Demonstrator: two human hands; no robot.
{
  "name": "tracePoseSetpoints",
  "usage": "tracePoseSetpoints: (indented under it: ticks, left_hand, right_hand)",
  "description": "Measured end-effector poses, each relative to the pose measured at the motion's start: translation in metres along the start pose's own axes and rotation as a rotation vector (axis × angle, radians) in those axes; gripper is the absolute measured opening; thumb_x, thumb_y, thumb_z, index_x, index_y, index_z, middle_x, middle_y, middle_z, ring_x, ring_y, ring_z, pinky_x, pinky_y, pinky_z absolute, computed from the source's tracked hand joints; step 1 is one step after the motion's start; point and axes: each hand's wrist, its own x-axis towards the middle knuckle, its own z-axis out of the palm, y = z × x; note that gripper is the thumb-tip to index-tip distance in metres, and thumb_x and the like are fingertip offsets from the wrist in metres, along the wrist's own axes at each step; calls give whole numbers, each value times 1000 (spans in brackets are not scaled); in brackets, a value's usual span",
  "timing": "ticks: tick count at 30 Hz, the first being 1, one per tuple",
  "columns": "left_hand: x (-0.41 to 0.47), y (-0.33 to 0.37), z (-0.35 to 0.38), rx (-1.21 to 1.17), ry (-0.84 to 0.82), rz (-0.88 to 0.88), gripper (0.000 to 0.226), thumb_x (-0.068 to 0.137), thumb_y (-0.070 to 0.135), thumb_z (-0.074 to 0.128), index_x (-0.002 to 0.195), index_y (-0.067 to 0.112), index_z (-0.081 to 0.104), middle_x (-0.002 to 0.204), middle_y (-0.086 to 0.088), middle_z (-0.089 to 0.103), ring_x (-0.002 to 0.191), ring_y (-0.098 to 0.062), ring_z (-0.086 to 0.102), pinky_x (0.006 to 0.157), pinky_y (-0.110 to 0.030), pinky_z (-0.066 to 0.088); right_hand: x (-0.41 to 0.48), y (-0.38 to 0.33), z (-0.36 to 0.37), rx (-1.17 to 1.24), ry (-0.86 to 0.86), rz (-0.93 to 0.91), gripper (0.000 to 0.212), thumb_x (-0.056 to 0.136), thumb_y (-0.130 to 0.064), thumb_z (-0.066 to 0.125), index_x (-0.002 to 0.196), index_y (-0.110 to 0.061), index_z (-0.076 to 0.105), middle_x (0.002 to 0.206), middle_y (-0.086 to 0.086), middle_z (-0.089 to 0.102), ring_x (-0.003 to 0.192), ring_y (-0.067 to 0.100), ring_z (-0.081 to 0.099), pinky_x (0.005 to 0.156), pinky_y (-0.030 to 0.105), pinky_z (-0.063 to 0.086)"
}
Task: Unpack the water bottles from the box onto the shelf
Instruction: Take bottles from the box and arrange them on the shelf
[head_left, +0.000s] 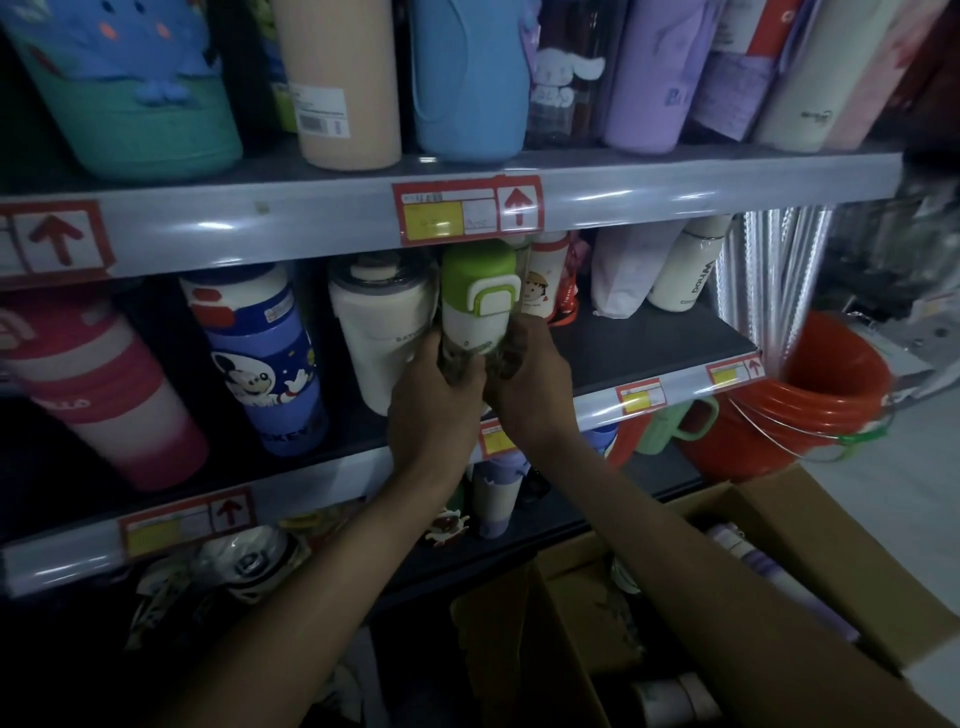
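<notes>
A water bottle with a green cap and white body (478, 296) stands upright at the middle shelf (649, 343), between a white tumbler (384, 327) and a small cartoon bottle (545, 280). My left hand (434, 400) and my right hand (530, 384) both grip its lower half, fingers curled round it. The open cardboard box (769, 525) sits at the lower right, with a purple bottle (763, 566) and a pale bottle (675, 696) lying inside.
The upper shelf (311, 213) carries a row of tall bottles. A blue Mickey bottle (265, 358) and a pink tumbler (104, 395) stand left. Bare shelf surface lies right of the green bottle. Stacked red buckets (826, 395) sit beside the shelving. Mugs fill the shelf below.
</notes>
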Motion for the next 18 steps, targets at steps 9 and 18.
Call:
tracePoseSetpoints:
  ticks: [9, 18]
  left_hand:
    - [-2, -2, -6, 0, -82, -60, 40, 95, 33, 62, 134, 25, 60, 124, 2, 68, 113, -21, 64, 90, -34, 51]
    - [-20, -6, -34, 62, -184, -97, 46, 92, 35, 68, 136, 23, 59, 133, 0, 65, 117, -20, 63, 97, -38, 52]
  right_hand:
    - [0, 1, 1, 20, -3, 27, 48, 79, -17, 81, 119, -16, 54, 109, -2, 70, 101, 16, 65, 77, 27, 52]
    - [-17, 0, -32, -73, -54, 45, 66, 73, -16, 88, 131, -9, 55, 118, 8, 68, 109, 26, 64, 87, 42, 55]
